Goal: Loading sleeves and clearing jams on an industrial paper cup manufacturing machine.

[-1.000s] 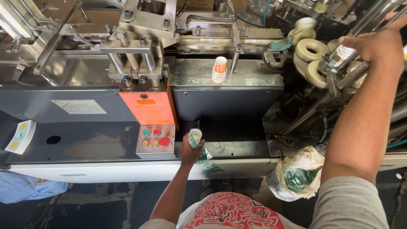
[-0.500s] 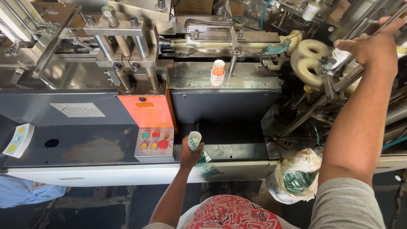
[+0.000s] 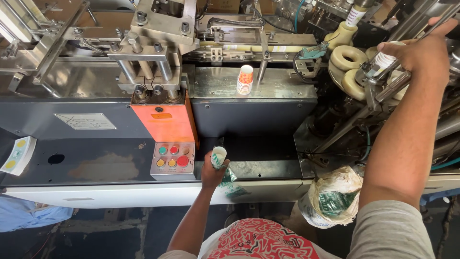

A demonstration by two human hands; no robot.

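My left hand (image 3: 213, 171) closes its grip around a stack of paper cups (image 3: 221, 165) at the machine's front ledge, just right of the button panel (image 3: 172, 158), keeping them upright and within reach. My right hand (image 3: 421, 52) wraps a cup (image 3: 383, 61) among the cream rollers (image 3: 348, 57) at the far right; another cup stack (image 3: 245, 80) stands apart on the steel plate (image 3: 282, 86).

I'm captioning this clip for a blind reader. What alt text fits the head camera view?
Seen from above, a person's left hand holds a small paper cup beside a button panel on a cup-forming machine, while the right hand reaches among cream rollers at upper right. Another printed cup stands upright on the steel plate, and a tied plastic bag sits below.
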